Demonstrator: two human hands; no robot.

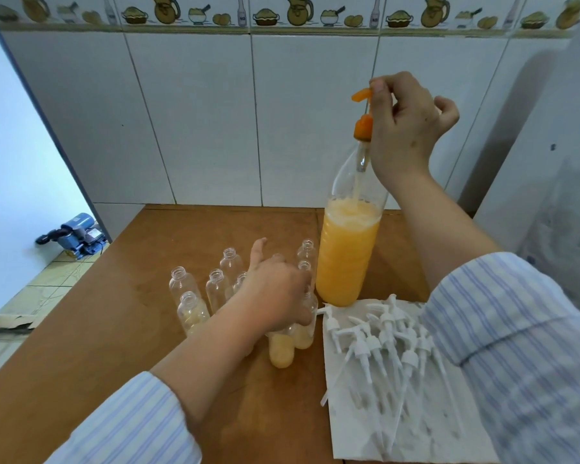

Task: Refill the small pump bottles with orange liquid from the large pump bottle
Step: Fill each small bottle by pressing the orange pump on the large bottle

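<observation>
A large clear bottle, over half full of orange liquid, stands on the wooden table. My right hand pinches its orange pump head, which is raised above the bottle neck with the tube still hanging inside. Several small clear bottles without caps stand to the left of the large one. My left hand grips a small bottle partly filled with orange liquid; another partly filled one stands against it.
Several white pump tops lie on a white paper towel at the table's right front. A tiled wall rises behind the table. A blue water pump sits on the floor at left. A white appliance stands at right.
</observation>
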